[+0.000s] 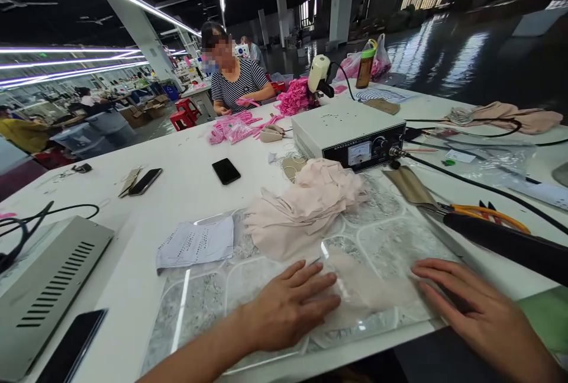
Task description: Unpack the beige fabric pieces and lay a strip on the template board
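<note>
My left hand [290, 306] lies palm down with its fingers spread, on the patterned, clear-covered mat [199, 306], its fingertips at the near side of a thin pale pink fabric piece [361, 285]. At the other end of that piece is my right hand [474, 312], fingers stretched out and slightly curved, their tips close to its edge. Whether the tips touch the cloth I cannot tell. Just beyond the hands sits a crumpled heap of pale pink fabric [306, 205]. A printed white cloth [197, 244] rests left of the heap.
Behind the heap stands a control box with a dial [350, 140]. A black-handled tool [501, 241] and orange-handled scissors [492, 214] lie to the right. Phones [226, 171] and a grey vented box [57, 288] are on the left. Across the table, a person [237, 81] handles pink fabric.
</note>
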The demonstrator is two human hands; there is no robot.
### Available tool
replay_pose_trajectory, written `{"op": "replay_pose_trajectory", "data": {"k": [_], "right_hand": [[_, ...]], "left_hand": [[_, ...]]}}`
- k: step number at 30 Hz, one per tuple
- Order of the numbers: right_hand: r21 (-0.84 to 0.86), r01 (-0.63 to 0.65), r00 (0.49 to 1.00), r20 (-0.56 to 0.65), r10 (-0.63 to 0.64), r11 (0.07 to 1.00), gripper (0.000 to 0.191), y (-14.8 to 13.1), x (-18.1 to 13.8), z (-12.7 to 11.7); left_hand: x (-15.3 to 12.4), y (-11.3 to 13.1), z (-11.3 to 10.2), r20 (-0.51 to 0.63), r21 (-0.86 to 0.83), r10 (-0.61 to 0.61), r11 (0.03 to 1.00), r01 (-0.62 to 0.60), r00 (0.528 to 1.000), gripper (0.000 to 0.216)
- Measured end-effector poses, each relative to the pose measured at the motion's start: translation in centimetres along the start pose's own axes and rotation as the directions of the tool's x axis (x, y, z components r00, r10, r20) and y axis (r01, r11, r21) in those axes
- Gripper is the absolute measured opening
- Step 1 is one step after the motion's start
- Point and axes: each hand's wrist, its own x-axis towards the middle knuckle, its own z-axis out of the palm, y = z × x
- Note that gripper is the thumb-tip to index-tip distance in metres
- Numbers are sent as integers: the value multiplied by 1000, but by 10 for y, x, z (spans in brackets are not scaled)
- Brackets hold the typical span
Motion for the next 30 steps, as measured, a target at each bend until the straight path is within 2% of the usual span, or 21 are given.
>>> {"op": "replay_pose_trajectory", "data": {"k": [3, 5, 9, 12, 17, 20, 26, 30], "right_hand": [[19, -38, 999, -25, 38, 999, 21, 1, -4, -6], [56, -84, 996, -37, 86, 995, 19, 2, -7, -8], [79, -138, 990, -14, 140, 987, 18, 0, -11, -9], [61, -119, 992, -36, 121, 991, 18, -2, -8, -7], [49, -97, 991, -84, 101, 994, 15, -5, -4, -2], [45, -109, 989, -100, 113, 993, 13, -7, -6, 0], [57, -169, 979, -103, 174, 984, 14, -6, -11, 0], [33, -156, 981, -112, 159, 987, 13, -4, -14, 1]], "left_hand": [[12, -4, 12, 80, 1, 50, 999, -50, 996, 32], [10, -2, 11, 84, 2, 32, 999, -32, 996, 32], [6, 4, 0, 9, 25, 12, 1000, -12, 1000, 30], [20, 3, -2, -54, -1, 71, 997, -71, 996, 28], [67, -7, 20, -122, 3, 239, 971, -240, 963, 27], [87, -11, 37, -111, 22, 300, 954, -299, 947, 30], [95, -15, 49, -82, -20, 321, 946, -324, 943, 34], [94, -15, 51, -89, -42, 327, 942, -332, 941, 33]]}}
